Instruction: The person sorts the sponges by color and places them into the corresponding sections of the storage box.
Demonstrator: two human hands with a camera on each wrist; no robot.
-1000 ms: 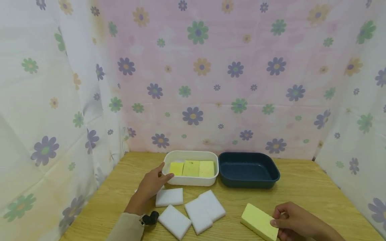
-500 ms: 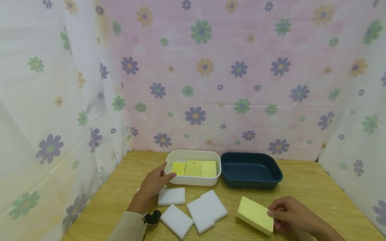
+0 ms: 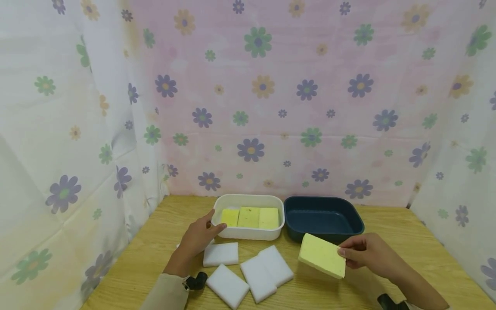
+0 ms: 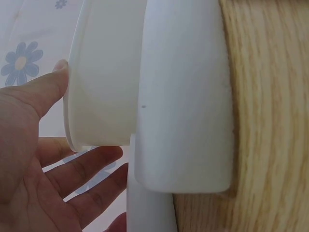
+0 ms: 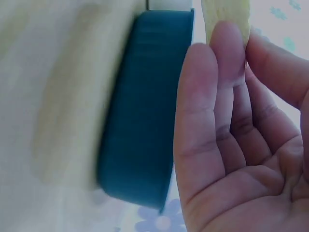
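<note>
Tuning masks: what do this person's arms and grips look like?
Left grip and right grip are bare, no gloves. The left sleeve is beige, with a black camera near its cuff. The right arm has another black camera, plus a sliver of right sleeve.

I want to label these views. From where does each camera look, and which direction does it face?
Head: on the head, looking forward and down at the table and flowered curtain; the left hand, right hand and beige left sleeve show.
Left wrist: on that wrist, facing the white tray and a white pad; only the left hand shows.
Right wrist: on that wrist, facing the dark blue tray; only the right hand shows.
Shared: head and right wrist both show the yellow block in the right hand.
</note>
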